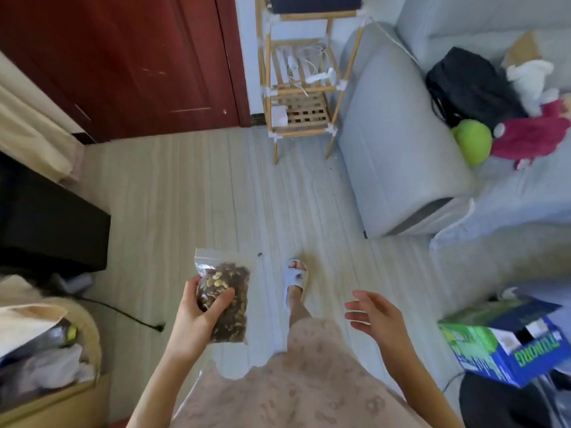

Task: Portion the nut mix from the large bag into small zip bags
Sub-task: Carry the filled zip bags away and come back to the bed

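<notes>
Biggest risk I can see here: the left hand (197,313) is carrying the bag of nut mix (224,299) by its belly, thumb across the front and fingers curled round the back, while the person is standing mid-room. The plastic is slick and the weight sits low, so a loose squeeze could let it slide out and drop onto the floor (185,193). I can't tell if the zip strip at the top is pressed closed; if it isn't, tipping the bag would spill nuts everywhere.

The bag itself is clear plastic, packed about three-quarters full with a dark reddish-brown and pale tan mix, with an empty flat strip up top. It's held over the floor at about 7 o'clock from the middle of the view, just left of the slippered foot (296,281).

The right hand (375,313) is at about 5 o'clock, fingers spread and relaxed, holding nothing, well apart from the bag.
</notes>
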`<state>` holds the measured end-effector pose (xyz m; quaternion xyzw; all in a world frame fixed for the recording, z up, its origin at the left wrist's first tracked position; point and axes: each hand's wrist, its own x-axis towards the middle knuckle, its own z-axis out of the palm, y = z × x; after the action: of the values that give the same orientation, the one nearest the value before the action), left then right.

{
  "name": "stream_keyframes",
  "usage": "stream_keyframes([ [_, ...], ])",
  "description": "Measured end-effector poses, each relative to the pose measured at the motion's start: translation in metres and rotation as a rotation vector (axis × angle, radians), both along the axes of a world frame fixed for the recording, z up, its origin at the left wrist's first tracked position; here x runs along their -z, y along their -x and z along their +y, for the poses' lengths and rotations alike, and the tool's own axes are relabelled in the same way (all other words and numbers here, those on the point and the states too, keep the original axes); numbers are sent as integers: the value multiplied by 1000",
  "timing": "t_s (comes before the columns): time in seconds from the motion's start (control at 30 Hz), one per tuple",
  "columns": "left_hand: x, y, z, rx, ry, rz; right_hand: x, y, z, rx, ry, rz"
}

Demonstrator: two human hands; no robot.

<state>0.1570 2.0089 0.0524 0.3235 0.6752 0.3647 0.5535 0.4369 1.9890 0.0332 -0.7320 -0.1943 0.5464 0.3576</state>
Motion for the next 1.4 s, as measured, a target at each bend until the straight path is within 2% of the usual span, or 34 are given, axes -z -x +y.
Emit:
stream_keyframes([
  [0.33, 2, -25, 195, -124, 42, -29, -9, -33, 237, -80, -18, -3],
  [0.67, 21, -19, 335, -253, 119, 5, -8, -42, 401, -147, -27, -40],
  [0.87, 32, -2, 474, -251, 100, 17, 0, -39, 513, -109, -55, -65],
  [1.0, 17, 14, 576, -168, 50, 39, -9, -33, 593, -73, -66, -57],
  [1.13, -14, 7, 672, -97, 30, -29, -24, -28, 669, -76, -141, -65],
  [1.27, -45, -30, 749, -40, -33, -177, -37, -34, 730, -58, -181, -58],
  [1.4, -70, -84, 813, 120, -68, -320, -47, -54, 785, -23, -220, -21],
])
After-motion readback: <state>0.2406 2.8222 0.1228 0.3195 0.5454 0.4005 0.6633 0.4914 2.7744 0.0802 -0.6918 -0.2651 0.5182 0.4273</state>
